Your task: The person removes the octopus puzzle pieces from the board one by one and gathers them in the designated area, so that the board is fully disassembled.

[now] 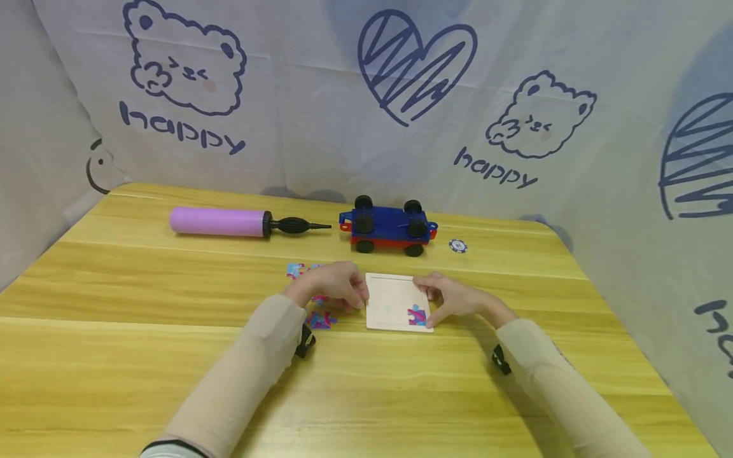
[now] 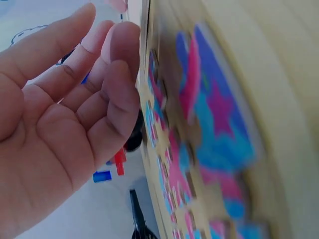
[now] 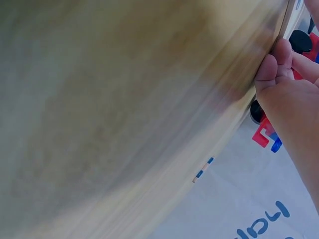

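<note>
A pale square puzzle tray [image 1: 392, 302] lies on the table, with one pink-and-blue puzzle piece [image 1: 417, 315] in its lower right corner. My right hand [image 1: 455, 298] holds the tray's right side, thumb at the near corner and a finger at the far one. At the tray's left edge is my left hand [image 1: 338, 283], fingers loosely bent; the left wrist view shows nothing in its palm. Beneath and beside that hand lie several loose puzzle pieces [image 1: 322, 320], partly hidden by it. Up close, a blue piece with a pink star [image 2: 222, 112] is among them.
Toward the back stands an upturned blue-and-red toy car [image 1: 392, 224] with black wheels. Left of it lies a purple hand pump [image 1: 220, 222] with a black nozzle. A blue-and-white round chip [image 1: 458, 245] is on the right. A printed white cloth [image 1: 321, 127] hangs behind the wooden table [image 1: 395, 394].
</note>
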{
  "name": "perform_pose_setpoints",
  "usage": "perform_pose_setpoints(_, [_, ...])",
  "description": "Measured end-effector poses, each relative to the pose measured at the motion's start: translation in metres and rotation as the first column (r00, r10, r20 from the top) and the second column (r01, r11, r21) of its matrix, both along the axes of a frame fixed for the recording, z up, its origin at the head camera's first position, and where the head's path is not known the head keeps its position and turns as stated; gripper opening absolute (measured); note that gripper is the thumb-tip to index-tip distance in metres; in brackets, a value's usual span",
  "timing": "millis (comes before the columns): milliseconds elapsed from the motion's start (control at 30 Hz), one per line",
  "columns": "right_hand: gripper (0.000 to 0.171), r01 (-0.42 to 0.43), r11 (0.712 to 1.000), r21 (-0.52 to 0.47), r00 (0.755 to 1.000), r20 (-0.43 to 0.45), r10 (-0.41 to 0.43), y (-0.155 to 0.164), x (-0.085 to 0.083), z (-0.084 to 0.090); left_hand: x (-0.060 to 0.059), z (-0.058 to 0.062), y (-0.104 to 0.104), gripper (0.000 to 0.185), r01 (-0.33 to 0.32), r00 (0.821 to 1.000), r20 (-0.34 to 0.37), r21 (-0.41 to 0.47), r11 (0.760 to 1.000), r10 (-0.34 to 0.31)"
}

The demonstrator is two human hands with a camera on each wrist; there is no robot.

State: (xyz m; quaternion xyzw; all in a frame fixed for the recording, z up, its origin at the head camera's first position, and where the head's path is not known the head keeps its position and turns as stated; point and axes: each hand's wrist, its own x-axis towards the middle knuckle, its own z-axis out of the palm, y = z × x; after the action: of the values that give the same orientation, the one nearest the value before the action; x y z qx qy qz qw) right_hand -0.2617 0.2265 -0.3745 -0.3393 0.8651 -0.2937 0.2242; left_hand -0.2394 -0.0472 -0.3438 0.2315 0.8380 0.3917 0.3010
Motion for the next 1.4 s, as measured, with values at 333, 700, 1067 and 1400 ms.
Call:
perform_pose_setpoints(333, [0.082,0.004,1.000,0.016,1.000,-0.005,-0.004,-0.001,0.000,0.003,-0.003,-0.001,0.028,0.008,-0.054,0.999,-0.002,-0.021,0.998,0.054])
perform_pose_setpoints(700, [0.078,0.001,1.000,0.009,1.000,-0.013,-0.001,0.000,0.002,0.005,-0.008,-0.004,0.051,0.018,-0.030,1.000,-0.011,-0.049,0.998,0.029])
perform_pose_setpoints(1067, [0.077,-0.006,1.000,-0.007,1.000,-0.016,0.006,0.002,0.002,0.003,-0.010,-0.005,0.067,0.029,-0.012,1.000,-0.002,-0.129,0.992,0.012])
perform_pose_setpoints(1400, [0.076,-0.006,1.000,-0.006,1.000,-0.006,0.006,0.002,0.001,0.003,-0.009,-0.003,0.074,0.037,0.010,1.000,0.022,-0.201,0.980,-0.005])
